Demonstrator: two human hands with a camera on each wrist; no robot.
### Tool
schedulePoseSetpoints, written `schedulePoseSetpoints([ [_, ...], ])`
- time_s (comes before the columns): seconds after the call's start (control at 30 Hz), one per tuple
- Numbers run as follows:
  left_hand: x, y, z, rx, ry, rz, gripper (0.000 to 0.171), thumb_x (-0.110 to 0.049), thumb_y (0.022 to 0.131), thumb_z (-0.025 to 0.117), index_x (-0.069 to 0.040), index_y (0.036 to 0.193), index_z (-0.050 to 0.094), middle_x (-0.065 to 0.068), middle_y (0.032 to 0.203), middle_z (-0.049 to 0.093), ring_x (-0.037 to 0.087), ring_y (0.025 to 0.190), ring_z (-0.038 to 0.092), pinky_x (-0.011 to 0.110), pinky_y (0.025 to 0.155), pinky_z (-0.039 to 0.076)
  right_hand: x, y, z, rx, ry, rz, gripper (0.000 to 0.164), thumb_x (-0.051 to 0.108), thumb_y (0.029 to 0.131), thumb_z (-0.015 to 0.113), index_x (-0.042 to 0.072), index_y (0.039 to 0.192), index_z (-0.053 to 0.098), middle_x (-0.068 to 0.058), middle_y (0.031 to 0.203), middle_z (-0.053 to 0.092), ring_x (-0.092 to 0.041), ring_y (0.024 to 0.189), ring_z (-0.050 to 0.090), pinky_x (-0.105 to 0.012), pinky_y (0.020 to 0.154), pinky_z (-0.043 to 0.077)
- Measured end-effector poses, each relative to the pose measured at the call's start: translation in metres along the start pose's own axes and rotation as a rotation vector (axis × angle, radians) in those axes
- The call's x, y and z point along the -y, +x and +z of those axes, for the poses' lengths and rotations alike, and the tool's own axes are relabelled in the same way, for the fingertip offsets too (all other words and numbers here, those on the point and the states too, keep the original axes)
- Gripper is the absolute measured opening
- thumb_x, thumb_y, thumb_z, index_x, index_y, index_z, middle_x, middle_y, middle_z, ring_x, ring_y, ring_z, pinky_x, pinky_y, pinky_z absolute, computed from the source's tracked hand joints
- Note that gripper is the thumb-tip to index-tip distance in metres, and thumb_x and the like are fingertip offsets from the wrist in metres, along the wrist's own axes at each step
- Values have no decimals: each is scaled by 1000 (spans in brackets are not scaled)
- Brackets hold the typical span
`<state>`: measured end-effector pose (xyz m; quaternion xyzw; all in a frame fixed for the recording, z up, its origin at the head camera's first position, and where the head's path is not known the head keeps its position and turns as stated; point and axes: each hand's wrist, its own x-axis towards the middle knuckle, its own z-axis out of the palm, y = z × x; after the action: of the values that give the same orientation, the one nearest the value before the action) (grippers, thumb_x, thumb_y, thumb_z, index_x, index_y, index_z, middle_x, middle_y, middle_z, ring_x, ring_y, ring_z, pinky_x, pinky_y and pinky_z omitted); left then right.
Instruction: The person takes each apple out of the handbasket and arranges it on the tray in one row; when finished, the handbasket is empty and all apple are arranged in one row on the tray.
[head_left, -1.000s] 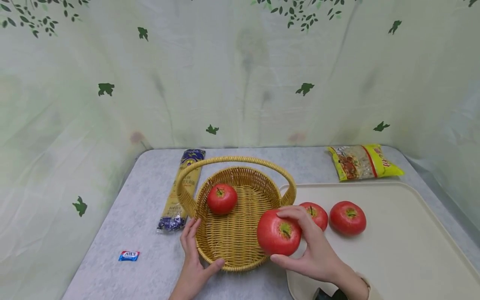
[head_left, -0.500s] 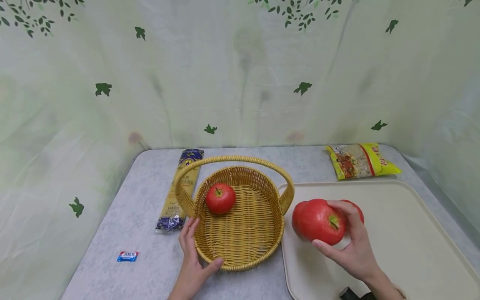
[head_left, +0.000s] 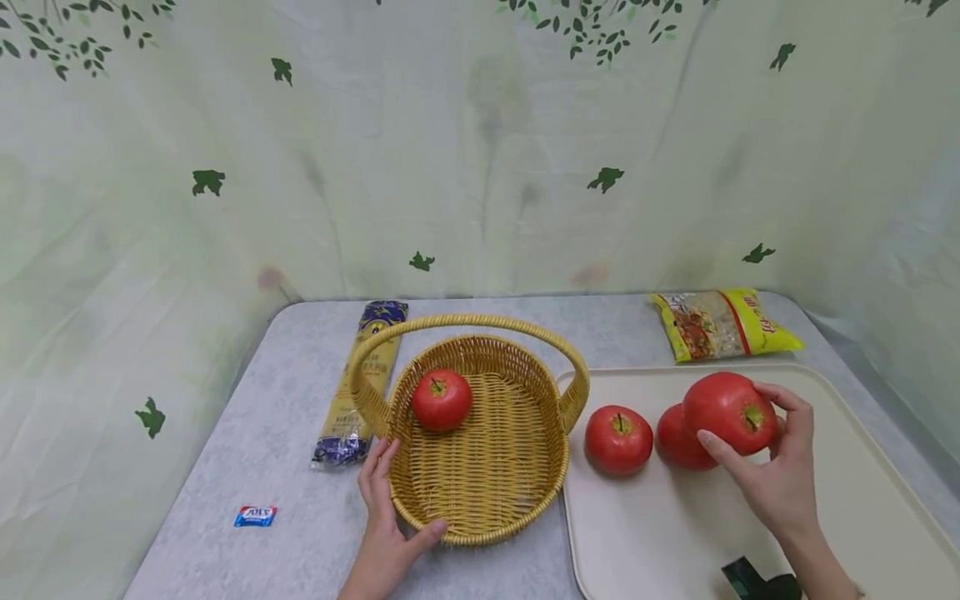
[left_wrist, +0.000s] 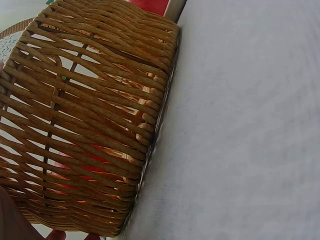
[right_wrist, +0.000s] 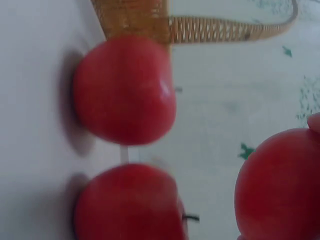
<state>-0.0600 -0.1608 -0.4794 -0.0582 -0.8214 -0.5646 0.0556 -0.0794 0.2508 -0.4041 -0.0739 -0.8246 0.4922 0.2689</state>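
Note:
A red apple (head_left: 726, 413) is held in my right hand (head_left: 787, 467), between the thumb and the fingers. It is raised over the tray (head_left: 847, 533) and overlaps a second apple (head_left: 681, 442) behind it. Another apple (head_left: 618, 440) sits on the tray to the left, near the tray's edge. My left hand (head_left: 386, 521) holds the near left side of a round wicker basket (head_left: 480, 467), thumb on its rim. One apple (head_left: 442, 400) lies inside the basket at the back left. The left wrist view shows the basket's woven wall (left_wrist: 85, 100) close up.
The basket's tall handle (head_left: 472, 320) arches over it. Behind it on the left lies a long pack of spaghetti (head_left: 356, 387). A small blue and red wrapped snack (head_left: 256, 516) lies at the left, and a yellow food bag (head_left: 723, 325) beyond the tray. Printed curtains hang behind the table.
My right hand has carried its apple rightward from the basket's edge, past the left tray apple, over toward the second one. The left hand and the basket have stayed in place.

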Motion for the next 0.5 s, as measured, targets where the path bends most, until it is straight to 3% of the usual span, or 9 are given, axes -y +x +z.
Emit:
schedulePoseSetpoints([
  [0.23,0,0,0,0,4,5,106,-16,73,80,-25,151,10,-10,150,-9,30,137,-8,74,96,10,-118,29,-16,-84,-39,6,91,17,70,85,31,142,30,11,138,37,-13,122,36,-10,73,45],
  [0.33,0,0,0,1,1,7,106,-16,73,80,-25,151,9,-10,150,-9,30,137,-8,73,97,10,-128,33,-20,-96,-53,71,90,19,72,84,33,142,29,11,139,35,-12,123,34,-10,72,44],
  [0.5,-1,-1,0,0,-1,4,106,-16,73,80,-24,152,10,-10,150,-9,30,137,-7,74,96,10,-123,32,-23,-100,-78,176,87,22,75,82,36,142,28,10,140,33,-11,123,31,-7,70,41],
])
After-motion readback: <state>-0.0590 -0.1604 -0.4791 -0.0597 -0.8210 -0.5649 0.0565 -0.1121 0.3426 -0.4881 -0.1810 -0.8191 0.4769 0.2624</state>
